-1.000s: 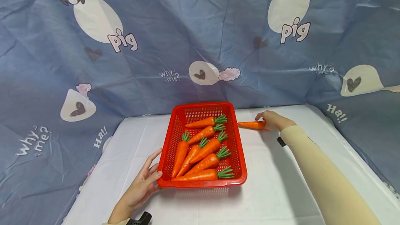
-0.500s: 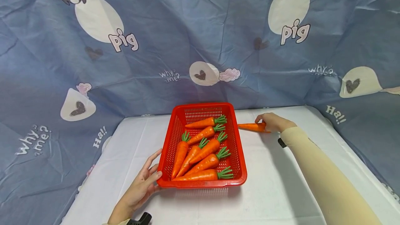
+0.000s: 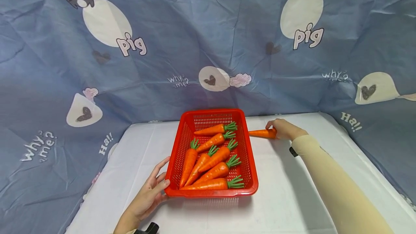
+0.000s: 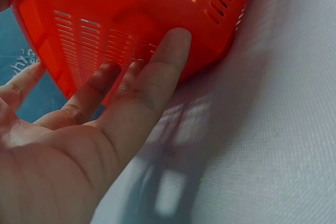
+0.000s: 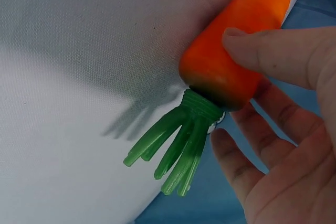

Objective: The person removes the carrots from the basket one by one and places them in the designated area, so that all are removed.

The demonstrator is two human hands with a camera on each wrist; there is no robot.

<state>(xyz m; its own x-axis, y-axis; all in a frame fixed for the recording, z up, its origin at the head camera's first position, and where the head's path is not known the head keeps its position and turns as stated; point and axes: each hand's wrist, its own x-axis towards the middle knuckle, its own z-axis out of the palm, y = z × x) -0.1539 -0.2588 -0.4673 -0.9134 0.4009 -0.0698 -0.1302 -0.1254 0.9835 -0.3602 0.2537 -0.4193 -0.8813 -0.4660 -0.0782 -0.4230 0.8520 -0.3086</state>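
Note:
A red plastic basket [image 3: 208,193] with slotted walls stands on the white cloth, holding several orange carrots [image 3: 208,184] with green tops. My left hand [image 3: 144,197] holds its near left corner, thumb at the rim; in the left wrist view, fingers [image 4: 170,51] lie against the outer wall. Right of the basket, my right hand [image 3: 282,128] grips a loose carrot [image 3: 261,133] by its thick end, the tip pointing toward the basket. Up close in the right wrist view, the thumb [image 5: 252,51] presses on the orange body, other fingers lie behind it, and the green top [image 5: 181,140] hangs free.
White cloth [image 3: 276,198] covers the table. Close behind the basket rises a blue printed curtain [image 3: 156,57], which also runs along the left and right sides.
The head view has shifted slightly. The carrot's thick end has turned a little in my right hand. My left hand stays at the basket corner.

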